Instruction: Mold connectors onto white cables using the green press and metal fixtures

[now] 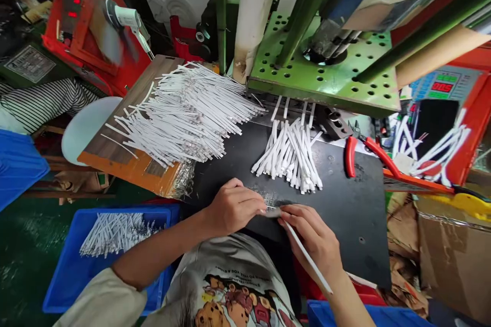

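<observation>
The green press (pixel 326 71) fills the far side of the bench (pixel 345 214). To my left a board (pixel 111 150) carries the big pile (pixel 184 112) of white strips, fanned roughly left to right. A smaller heap (pixel 291 156) lies on the black mat just under the press. Below the bench edge on my left sits a blue bin (pixel 65 276) with more strips in it. Red pliers (pixel 364 156) lie to the right of the small heap.

My left hand (pixel 230 207) and right hand (pixel 314 235) meet near the front of the mat, both closed in a pinch on one strip (pixel 307 258). The left fingertips nip its far end; the right thumb and fingers grip it just behind that, so the two hands nearly touch.

The strip looks thin, light and springy — it holds a straight line unsupported, so I judge it fairly stiff along its length yet easy to bend or kink if squeezed mid-span. Its surface seems smooth, maybe a little slippery. The end is the place to hold it, with a light pinch.

Its long axis runs diagonally — the far end points up-left toward my left fingertips, and the free tail slants down-right past my right wrist toward me, off the bench edge.
</observation>
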### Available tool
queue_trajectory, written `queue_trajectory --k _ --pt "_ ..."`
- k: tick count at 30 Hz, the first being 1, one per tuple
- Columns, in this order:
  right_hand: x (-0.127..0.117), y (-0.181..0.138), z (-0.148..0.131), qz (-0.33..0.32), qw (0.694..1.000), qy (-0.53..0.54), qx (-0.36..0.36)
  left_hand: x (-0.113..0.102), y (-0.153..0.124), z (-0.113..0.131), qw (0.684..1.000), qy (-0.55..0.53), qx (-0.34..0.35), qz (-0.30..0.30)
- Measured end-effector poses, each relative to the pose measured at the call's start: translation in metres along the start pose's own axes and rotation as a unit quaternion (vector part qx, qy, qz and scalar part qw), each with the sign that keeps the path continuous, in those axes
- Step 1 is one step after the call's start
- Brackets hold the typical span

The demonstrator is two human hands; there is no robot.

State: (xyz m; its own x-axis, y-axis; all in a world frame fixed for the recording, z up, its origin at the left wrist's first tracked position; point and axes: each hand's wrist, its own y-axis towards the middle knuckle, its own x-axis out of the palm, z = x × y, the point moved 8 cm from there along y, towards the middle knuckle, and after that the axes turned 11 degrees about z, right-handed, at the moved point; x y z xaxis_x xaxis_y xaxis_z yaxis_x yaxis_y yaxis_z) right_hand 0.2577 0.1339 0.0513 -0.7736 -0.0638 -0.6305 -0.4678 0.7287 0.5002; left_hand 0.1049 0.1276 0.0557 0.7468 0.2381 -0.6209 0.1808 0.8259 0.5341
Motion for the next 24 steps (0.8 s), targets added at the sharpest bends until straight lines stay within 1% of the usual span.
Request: queue_trajectory --k 5,8,10,11,12,15,16,17,19,21,23,24 --pt "0.005 -0.001 -0.005 0.013 1.0 -0.01 0.019 0.0 -0.003 0.003 1.0 -0.03 0.004 -0.004" --pt "0.002 -0.004 -0.006 0.033 0.999 -0.015 0.028 -0.001 -0.001 0.007 1.0 -0.003 0.022 -0.007" --pt "-0.003 -0.003 -0.005 0.024 0.999 -0.011 0.033 0.004 0.001 0.011 0.998 0.029 0.038 -0.03" --pt "-0.005 0.0 -0.004 -0.002 0.999 -0.005 0.036 0.008 0.001 0.013 0.997 0.044 0.045 -0.044" --pt "-0.005 0.004 -0.002 -0.042 0.998 0.003 0.038 0.011 0.0 0.014 0.995 0.056 0.053 -0.056" --pt "0.002 0.028 0.002 -0.174 0.984 0.014 0.035 0.017 -0.004 0.015 0.994 0.067 0.06 -0.06" --pt "0.006 0.041 0.003 -0.198 0.98 0.011 0.031 0.017 -0.005 0.015 0.995 0.067 0.058 -0.054" --pt "0.012 0.057 0.002 -0.205 0.978 0.006 0.025 0.014 -0.005 0.015 0.995 0.066 0.059 -0.046" --pt "0.031 0.093 -0.002 -0.193 0.981 -0.002 0.012 0.002 -0.006 0.015 0.995 0.069 0.064 -0.037" --pt "0.06 0.128 -0.008 -0.176 0.984 -0.017 -0.005 -0.02 -0.006 0.007 0.993 0.106 0.055 -0.022" --pt "0.095 0.159 -0.017 -0.176 0.983 -0.056 -0.025 -0.051 -0.005 -0.013 0.978 0.206 0.025 -0.006" --pt "0.112 0.171 -0.022 -0.182 0.979 -0.082 -0.038 -0.067 -0.005 -0.026 0.963 0.271 0.01 -0.004"
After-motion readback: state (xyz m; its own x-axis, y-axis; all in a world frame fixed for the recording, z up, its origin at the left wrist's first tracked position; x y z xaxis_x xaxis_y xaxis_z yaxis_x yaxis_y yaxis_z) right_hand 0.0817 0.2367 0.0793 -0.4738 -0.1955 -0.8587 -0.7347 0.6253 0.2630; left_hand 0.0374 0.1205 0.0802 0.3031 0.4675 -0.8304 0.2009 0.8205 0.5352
